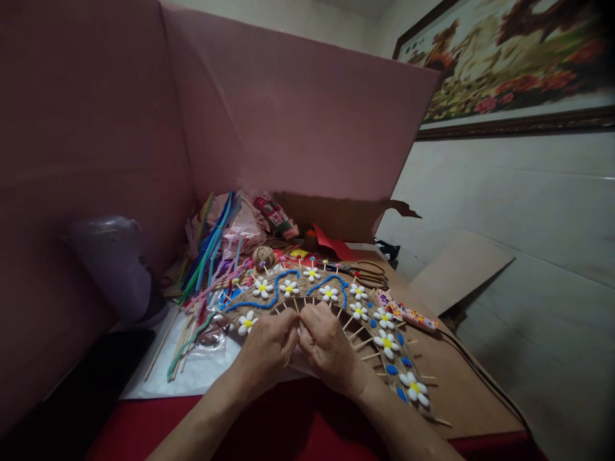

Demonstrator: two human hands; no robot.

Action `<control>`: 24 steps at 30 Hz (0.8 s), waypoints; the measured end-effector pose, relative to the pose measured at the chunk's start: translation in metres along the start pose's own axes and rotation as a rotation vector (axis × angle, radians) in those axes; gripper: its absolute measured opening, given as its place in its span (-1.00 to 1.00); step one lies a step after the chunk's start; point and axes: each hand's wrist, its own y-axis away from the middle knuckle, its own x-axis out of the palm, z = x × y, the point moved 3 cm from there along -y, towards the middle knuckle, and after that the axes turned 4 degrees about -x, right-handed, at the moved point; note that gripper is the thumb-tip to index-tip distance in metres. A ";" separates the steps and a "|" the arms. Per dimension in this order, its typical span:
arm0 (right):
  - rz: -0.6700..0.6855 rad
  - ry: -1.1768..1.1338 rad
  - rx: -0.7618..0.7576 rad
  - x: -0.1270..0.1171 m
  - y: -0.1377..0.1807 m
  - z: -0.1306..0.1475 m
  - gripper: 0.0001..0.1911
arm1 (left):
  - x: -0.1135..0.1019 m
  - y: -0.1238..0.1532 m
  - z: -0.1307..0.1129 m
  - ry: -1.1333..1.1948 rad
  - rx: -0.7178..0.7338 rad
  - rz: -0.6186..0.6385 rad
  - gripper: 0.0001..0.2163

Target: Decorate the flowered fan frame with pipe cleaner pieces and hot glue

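My left hand (270, 346) and my right hand (331, 346) are side by side, both closed with fingers curled inward. Whatever is pinched between them is mostly hidden; a bit of something pale shows below the fingers. Just behind them lies a curved twine-woven piece (303, 280) built on thin wooden sticks (358, 333). White flowers with yellow centres (386, 344), a wavy blue strip (254, 303) and blue ovals (392, 370) decorate it. Small coloured balls (312, 259) tip some of the outer sticks. My knuckles are at its inner edge.
Scissors (369, 274) and a flower-patterned glue gun (408, 316) with a black cord lie right, on cardboard (473, 384). Behind are a twine ball (264, 257) and pipe cleaners (211, 240). A plastic-wrapped object (118, 269) stands left; pink panels (298, 102) enclose the back.
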 end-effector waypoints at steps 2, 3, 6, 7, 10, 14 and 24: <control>0.018 0.008 -0.002 0.001 0.001 -0.001 -0.83 | 0.001 0.000 0.001 0.001 -0.011 0.006 -0.79; 0.027 0.014 -0.007 0.001 0.001 -0.002 -0.83 | 0.001 0.000 0.001 -0.005 -0.018 0.007 -0.79; 0.032 0.039 -0.021 -0.001 -0.001 -0.002 -0.83 | 0.000 -0.002 -0.001 -0.007 -0.034 -0.007 -0.81; 0.024 0.044 -0.017 -0.002 -0.002 -0.002 -0.82 | 0.000 -0.002 -0.002 0.007 -0.041 -0.019 -0.81; -0.017 0.010 0.043 -0.010 -0.006 -0.002 -0.80 | -0.002 -0.003 -0.006 0.096 -0.064 -0.070 -0.80; -0.069 -0.205 0.174 -0.015 -0.006 -0.002 -0.73 | -0.004 -0.005 -0.008 0.408 -0.091 -0.159 -0.85; -0.054 -1.107 0.474 0.002 0.000 -0.007 -0.71 | 0.005 -0.007 -0.001 1.362 -0.469 -0.052 -0.77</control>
